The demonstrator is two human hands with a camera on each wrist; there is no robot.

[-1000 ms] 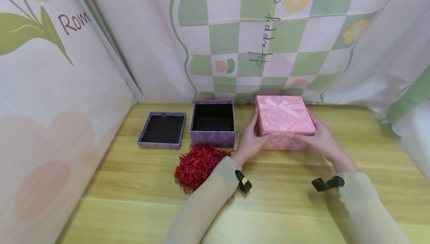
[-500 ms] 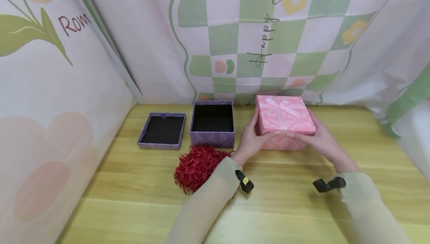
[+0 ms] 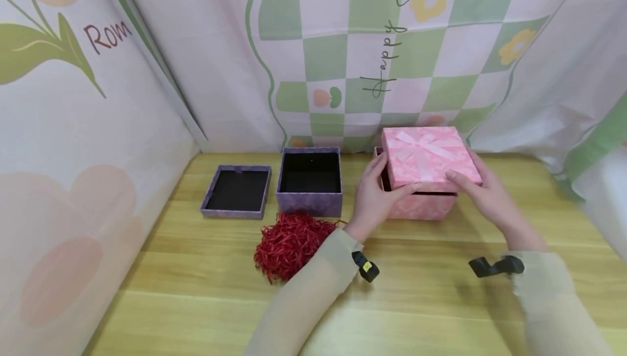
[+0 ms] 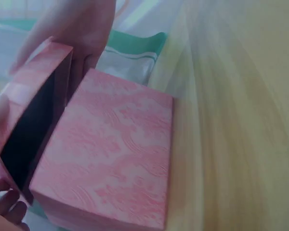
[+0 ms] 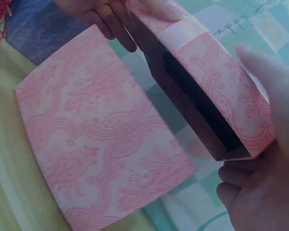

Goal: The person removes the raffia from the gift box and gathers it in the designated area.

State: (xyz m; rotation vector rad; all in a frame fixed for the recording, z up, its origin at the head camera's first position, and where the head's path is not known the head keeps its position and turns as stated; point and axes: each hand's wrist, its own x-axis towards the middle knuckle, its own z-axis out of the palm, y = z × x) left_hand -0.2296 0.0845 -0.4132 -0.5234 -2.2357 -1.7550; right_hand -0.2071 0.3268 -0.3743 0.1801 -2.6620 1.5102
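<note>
A pink patterned box lid point(image 3: 443, 166) with a ribbon bow is raised off its pink box base point(image 3: 422, 207), leaving a dark gap between them. My left hand point(image 3: 370, 199) grips the lid's left side, its thumb along the front edge. At the lid's right side, my right hand point(image 3: 498, 206) holds it with the thumb on the front corner. The lid's dark inside point(image 5: 202, 103) shows in the right wrist view. Left of the base stands an open purple box point(image 3: 309, 203) with a black interior. What lies inside the pink base is mostly hidden by the lid.
A heap of red shredded paper point(image 3: 292, 247) lies in front of the purple box, beside my left forearm. The purple lid point(image 3: 236, 214) rests upturned farther left. Behind the wooden table point(image 3: 206, 290) hangs a checked curtain point(image 3: 325, 54).
Both hands have lifted the pink lid from its base and shifted it up and to the right. Its base, the purple box, the purple lid and the red paper stay in place.
</note>
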